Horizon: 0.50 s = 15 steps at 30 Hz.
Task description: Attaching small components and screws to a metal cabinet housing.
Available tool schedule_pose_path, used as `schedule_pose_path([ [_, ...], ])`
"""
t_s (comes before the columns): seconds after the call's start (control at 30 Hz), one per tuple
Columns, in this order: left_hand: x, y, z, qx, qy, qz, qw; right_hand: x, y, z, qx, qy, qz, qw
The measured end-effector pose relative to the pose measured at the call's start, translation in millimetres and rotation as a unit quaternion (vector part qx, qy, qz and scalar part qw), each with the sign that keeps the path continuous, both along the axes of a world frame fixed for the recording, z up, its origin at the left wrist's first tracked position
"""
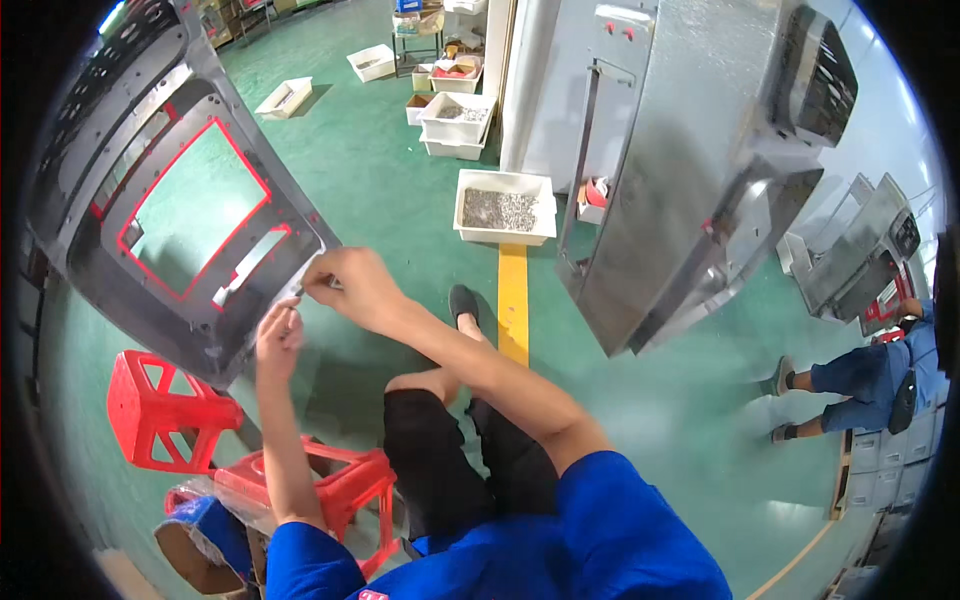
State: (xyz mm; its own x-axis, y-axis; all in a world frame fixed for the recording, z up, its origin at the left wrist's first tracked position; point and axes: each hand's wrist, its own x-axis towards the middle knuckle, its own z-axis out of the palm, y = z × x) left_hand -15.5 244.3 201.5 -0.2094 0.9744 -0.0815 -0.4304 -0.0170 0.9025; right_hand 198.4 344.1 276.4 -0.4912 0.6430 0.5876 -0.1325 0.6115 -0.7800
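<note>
A large dark-grey metal panel [190, 320] stands tilted at the left, with red edging round its window-like opening and along its slots. Both my hands are at its lower right edge. My right hand [350, 285] is closed in a pinch beside the rim, its fingertips pointing left. Just below and to the left, my left hand [280, 332] is curled with its thumb and fingers together, close to the right fingertips. It is slightly blurred. Whatever lies between the fingers is too small to make out. A pale strip runs along the panel's edge by my fingertips.
Red plastic stools [160, 412] and an opened blue cardboard box [205, 540] stand at my left. A white bin of small metal parts [506, 236] sits ahead, with more bins behind. Another large metal panel [690, 170] rises at the right. A person [880, 375] works farther right.
</note>
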Motion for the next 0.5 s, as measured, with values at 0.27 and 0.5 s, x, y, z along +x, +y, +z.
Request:
schedule_pose_path([
  [0.27,230.5,-88.3,-79.5,0.002,-0.369,-0.011,0.929,119.0,-108.3,-79.8,0.314,-0.313,-0.005,0.896],
  [0.5,284.3,-103.4,-114.1,-0.035,-0.374,-0.11,0.92,215.1,-137.9,-72.6,0.329,-0.292,-0.017,0.898],
])
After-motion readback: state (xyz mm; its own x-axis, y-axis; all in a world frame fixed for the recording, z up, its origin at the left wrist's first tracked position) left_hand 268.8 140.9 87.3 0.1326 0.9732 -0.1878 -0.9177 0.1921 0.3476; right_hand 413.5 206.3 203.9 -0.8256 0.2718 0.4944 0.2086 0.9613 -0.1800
